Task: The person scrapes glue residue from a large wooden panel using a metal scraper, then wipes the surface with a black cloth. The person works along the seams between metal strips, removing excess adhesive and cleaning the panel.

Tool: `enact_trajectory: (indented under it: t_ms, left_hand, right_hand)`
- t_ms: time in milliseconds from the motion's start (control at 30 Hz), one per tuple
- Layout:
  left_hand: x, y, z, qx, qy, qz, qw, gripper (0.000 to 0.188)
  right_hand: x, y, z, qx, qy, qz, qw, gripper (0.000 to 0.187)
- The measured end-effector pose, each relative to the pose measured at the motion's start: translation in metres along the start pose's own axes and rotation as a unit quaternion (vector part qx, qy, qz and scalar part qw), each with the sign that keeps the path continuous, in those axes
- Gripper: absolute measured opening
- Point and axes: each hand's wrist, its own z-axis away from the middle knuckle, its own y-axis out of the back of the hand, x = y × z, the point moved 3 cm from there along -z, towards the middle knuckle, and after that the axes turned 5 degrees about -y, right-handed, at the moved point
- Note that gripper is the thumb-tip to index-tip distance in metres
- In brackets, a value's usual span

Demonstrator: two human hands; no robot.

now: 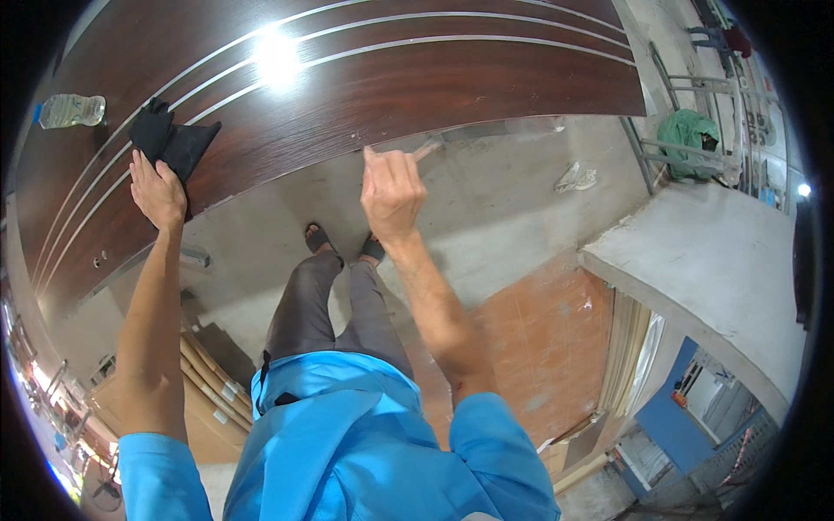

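Note:
A large dark-brown wood-grain panel (417, 82) with thin curved silver strips lies in front of me. My left hand (159, 193) rests on a bunched black cloth (187, 149) near the panel's left end, fingers stretched out and lying flat against it. At the panel's near edge, around the middle, my right hand (393, 193) is closed with the fingers curled in. What it holds, if anything, is hidden. A thin blurred strip shows beside its knuckles, and I cannot tell whether the hand grips it.
A clear plastic bottle (73, 111) with a blue cap lies at the panel's far left. To the right stand a metal rack (695, 156) with a green bag (686, 139) and a pale slab (721, 260). Brown boards (547, 347) and cardboard rolls (213, 382) are lower down.

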Motion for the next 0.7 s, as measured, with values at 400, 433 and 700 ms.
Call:
enact_trajectory:
  t_ms: [400,433,700]
  left_hand:
    - [0.001,0.0,0.001,0.006,-0.002,0.0,1.0,0.059]
    - [0.001,0.0,0.0,0.007,-0.003,0.003,1.0,0.059]
    - [-0.002,-0.004,0.002,0.001,-0.003,0.004,1.0,0.059]
  right_hand:
    - [-0.028,-0.019,0.031,-0.006,-0.046,-0.067,0.997,0.019]
    - [-0.025,-0.015,0.03,-0.012,-0.066,-0.058,0.996,0.017]
    - [0.235,0.086,-0.094,0.165,-0.152,0.204,0.953,0.008]
